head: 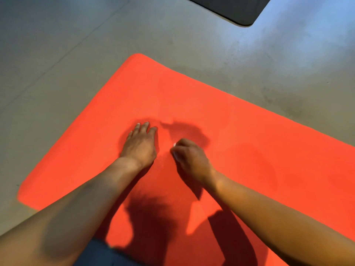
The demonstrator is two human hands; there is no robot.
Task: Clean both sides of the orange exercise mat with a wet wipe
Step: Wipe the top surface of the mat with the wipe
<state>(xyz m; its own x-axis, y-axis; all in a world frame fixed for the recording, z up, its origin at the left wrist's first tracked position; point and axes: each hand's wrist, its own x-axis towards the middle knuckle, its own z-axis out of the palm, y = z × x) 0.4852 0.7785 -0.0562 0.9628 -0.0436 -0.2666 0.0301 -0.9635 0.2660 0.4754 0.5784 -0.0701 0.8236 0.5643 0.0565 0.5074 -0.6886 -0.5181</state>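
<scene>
The orange exercise mat lies flat on the grey floor and runs from the left near corner off to the right. My left hand rests palm down on the mat with its fingers straight. Just right of it, my right hand is curled into a fist on the mat and grips a small white wet wipe, of which only slivers show between the fingers. A faint darker damp patch marks the mat to the right of that hand.
Grey concrete floor surrounds the mat on the left and far side. A dark mat lies at the top edge. Something dark blue shows at the bottom, between my arms.
</scene>
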